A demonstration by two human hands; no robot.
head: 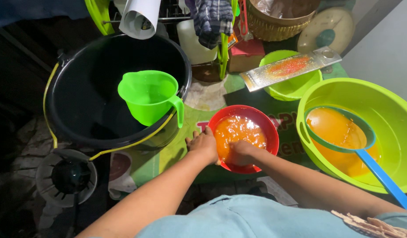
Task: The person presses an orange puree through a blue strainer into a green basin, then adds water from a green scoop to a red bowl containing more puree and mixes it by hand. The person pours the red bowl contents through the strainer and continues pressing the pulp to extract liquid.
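A red bowl [268,128] filled with orange pulpy liquid sits in the middle of the table. My left hand [202,144] grips the bowl's left rim, fingers spread along its outer edge. My right hand [241,152] is dipped into the orange pulp at the bowl's near side, its fingers curled and partly hidden in the mixture; whether it holds pulp I cannot tell.
A large lime-green basin [388,101] at right holds orange liquid and a blue-handled strainer [366,154]. A metal grater [291,67] lies across a small green bowl [296,90]. A black bucket [80,101] with a green jug [150,97] stands at left.
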